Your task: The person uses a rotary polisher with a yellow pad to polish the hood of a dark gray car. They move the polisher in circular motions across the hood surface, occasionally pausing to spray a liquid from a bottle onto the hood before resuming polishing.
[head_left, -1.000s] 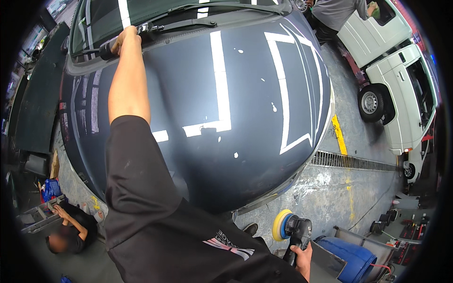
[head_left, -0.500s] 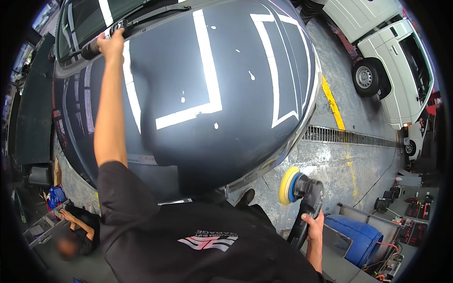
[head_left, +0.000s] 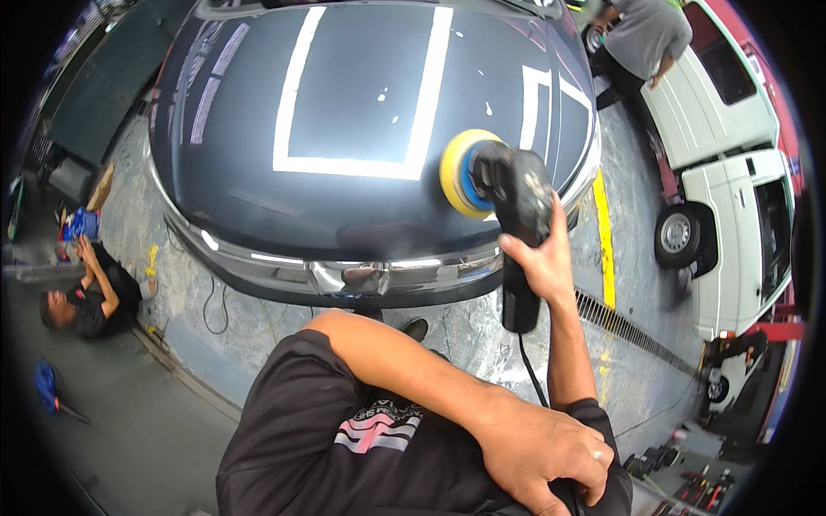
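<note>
My right hand (head_left: 548, 264) grips a black power polisher (head_left: 514, 193) around its body. Its round yellow foam pad (head_left: 460, 175), backed in blue, tilts toward the left over the front of the dark grey car hood (head_left: 361, 95); whether it touches the paint I cannot tell. Small white blobs (head_left: 489, 109) dot the hood. From the polisher's lower end a black cord (head_left: 532, 371) runs down behind my left hand (head_left: 551, 451). That hand, wearing a ring, lies across my body near my right sleeve, fingers curled down, apparently around the cord.
The car's chrome front trim (head_left: 348, 277) faces me. To the right are a yellow floor line (head_left: 606, 241), a drain grate (head_left: 632, 331) and a white truck (head_left: 727, 215). A person in grey (head_left: 645, 39) stands far right; another person (head_left: 95, 288) sits at the left.
My left hand has come back from a black object at the windshield base and now lies across my body. My right hand has raised the polisher from beside the car to the hood's front.
</note>
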A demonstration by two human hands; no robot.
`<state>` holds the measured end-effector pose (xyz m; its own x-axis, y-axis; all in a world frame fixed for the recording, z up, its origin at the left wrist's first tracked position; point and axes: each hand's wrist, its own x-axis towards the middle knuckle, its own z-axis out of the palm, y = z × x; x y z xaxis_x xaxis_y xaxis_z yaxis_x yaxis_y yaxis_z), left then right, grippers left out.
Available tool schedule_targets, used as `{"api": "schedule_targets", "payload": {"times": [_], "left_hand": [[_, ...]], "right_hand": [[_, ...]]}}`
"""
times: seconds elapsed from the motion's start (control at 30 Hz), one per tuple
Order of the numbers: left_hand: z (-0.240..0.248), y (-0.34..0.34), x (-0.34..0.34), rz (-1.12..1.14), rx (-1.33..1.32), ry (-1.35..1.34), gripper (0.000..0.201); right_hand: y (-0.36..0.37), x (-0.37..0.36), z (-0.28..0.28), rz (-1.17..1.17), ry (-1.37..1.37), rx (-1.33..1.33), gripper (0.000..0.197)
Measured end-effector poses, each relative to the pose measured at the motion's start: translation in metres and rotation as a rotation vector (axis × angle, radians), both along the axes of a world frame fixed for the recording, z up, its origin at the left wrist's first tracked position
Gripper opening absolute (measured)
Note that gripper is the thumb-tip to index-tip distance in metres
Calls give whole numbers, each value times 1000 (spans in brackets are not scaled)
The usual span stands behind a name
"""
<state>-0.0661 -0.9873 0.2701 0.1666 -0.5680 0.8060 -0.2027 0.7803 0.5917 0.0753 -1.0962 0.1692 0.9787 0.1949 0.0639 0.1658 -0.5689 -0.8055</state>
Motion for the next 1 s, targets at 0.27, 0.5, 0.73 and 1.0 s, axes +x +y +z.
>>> {"api": "schedule_targets", "payload": {"times": [0.27, 0.5, 0.73, 1.0], "left_hand": [[47, 39, -38, 9, 34, -59, 33], [53, 104, -34, 102, -64, -116, 30], [44, 160, -7, 172, -168, -142, 28], [47, 185, 22, 394, -155, -303, 28]], "right_hand": [[88, 30, -22, 214, 52, -240, 115], [154, 53, 0, 123, 1, -124, 113], [218, 115, 21, 167, -77, -277, 117], [188, 218, 27, 57, -136, -116, 123]]}}
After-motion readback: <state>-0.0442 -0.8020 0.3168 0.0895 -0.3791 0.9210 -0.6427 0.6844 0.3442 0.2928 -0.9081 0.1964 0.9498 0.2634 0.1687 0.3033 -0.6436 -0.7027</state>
